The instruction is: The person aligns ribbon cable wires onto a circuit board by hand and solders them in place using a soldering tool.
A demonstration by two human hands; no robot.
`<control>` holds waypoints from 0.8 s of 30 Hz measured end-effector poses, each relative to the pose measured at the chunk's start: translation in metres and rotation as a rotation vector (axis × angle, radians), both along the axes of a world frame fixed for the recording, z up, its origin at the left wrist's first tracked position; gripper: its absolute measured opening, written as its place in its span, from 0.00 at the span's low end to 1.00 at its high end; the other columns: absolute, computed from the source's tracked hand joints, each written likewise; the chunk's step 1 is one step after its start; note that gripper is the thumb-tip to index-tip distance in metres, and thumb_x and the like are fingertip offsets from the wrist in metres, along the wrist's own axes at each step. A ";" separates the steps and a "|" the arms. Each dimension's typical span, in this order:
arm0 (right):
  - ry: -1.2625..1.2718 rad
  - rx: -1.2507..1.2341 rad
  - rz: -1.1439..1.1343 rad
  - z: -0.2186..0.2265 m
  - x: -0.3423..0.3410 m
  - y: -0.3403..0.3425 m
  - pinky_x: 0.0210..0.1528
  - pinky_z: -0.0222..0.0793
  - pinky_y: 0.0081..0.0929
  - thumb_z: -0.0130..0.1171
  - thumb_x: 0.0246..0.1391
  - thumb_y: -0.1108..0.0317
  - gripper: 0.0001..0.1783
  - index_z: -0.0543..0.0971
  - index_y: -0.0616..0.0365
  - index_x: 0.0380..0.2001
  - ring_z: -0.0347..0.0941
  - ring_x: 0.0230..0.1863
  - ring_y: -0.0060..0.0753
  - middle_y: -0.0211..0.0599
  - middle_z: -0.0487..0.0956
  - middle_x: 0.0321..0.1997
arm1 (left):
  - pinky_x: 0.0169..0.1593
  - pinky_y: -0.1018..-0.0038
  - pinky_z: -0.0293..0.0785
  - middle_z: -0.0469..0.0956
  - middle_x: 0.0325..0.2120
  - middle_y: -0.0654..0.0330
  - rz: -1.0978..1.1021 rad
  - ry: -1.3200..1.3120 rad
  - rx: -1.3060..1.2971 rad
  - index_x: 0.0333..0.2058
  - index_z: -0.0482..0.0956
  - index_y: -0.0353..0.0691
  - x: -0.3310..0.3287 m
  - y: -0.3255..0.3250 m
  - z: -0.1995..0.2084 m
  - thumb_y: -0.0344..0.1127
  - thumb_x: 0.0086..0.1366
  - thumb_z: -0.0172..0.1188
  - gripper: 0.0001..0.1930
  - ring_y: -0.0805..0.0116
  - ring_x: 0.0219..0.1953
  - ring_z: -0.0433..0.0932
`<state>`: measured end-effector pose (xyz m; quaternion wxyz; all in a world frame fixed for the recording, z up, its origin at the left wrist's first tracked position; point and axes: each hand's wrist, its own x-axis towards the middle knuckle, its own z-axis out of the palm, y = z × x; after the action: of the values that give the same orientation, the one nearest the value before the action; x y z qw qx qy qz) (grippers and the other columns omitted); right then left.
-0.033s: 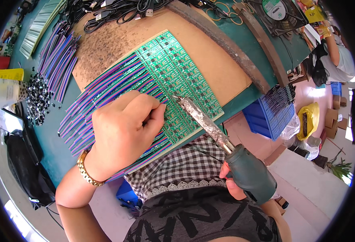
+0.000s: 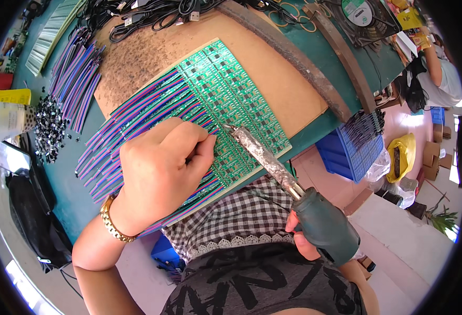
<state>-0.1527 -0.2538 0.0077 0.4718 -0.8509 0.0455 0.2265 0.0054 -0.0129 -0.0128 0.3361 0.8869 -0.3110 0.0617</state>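
Observation:
A green circuit-board panel [image 2: 241, 94] lies slanted on the work surface, with rows of small black parts. Bundles of red, blue and black wires [image 2: 131, 118] run across its left part. Over these wires my left hand [image 2: 160, 163], a gold watch at its wrist, is closed in a pinch. Whatever sits between its fingertips is hidden. My right hand [image 2: 305, 242] is wrapped round the dark green handle of a soldering iron [image 2: 328, 226], and most of its fingers are behind the handle. The iron's tip is at the panel, just right of my left fingertips; contact cannot be made out.
Brown board [image 2: 288, 86] lies beneath the panel. Loose wires [image 2: 76, 79] and small black parts [image 2: 49, 128] lie left. Black cables [image 2: 162, 16], metal bars [image 2: 294, 58] and a fan [image 2: 365, 18] are at the back. Right of the table are a blue crate [image 2: 346, 152] and another person [image 2: 443, 81].

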 end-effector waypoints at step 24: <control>0.106 -0.058 -0.001 0.013 0.003 -0.003 0.34 0.68 0.26 0.58 0.53 0.62 0.12 0.73 0.59 0.35 0.72 0.29 0.30 0.35 0.76 0.31 | 0.21 0.72 0.68 0.72 0.18 0.60 -0.030 -0.029 0.057 0.29 0.78 0.37 -0.002 0.004 0.003 0.22 0.52 0.66 0.07 0.67 0.17 0.73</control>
<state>-0.1499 -0.2566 0.0204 0.4439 -0.8510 0.0775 0.2698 0.0039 -0.0089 -0.0101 0.3071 0.8902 -0.3309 0.0605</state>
